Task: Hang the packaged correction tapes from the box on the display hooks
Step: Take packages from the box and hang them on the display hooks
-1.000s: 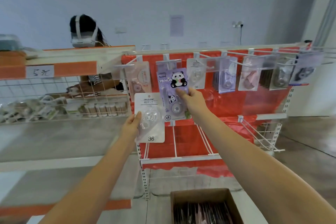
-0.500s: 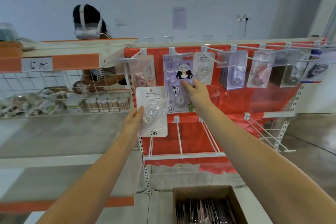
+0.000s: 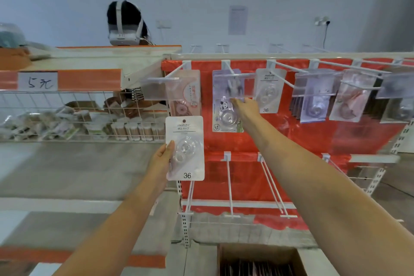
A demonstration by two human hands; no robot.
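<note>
White pack [image 3: 185, 148], printed "JINUO" and "36", pinched at its left edge by left hand [image 3: 162, 158], held below the hooks. Price tag [image 3: 38, 82] far left reads "5元". Right hand [image 3: 246, 108] grips the panda pack [image 3: 226, 114], now up on its hook [image 3: 233, 71], higher than 0.5 s ago. Box [image 3: 257, 260] near bottom holds more packs on edge.

Panda pack [image 3: 226, 111] now further back on hook [image 3: 230, 69].
</note>
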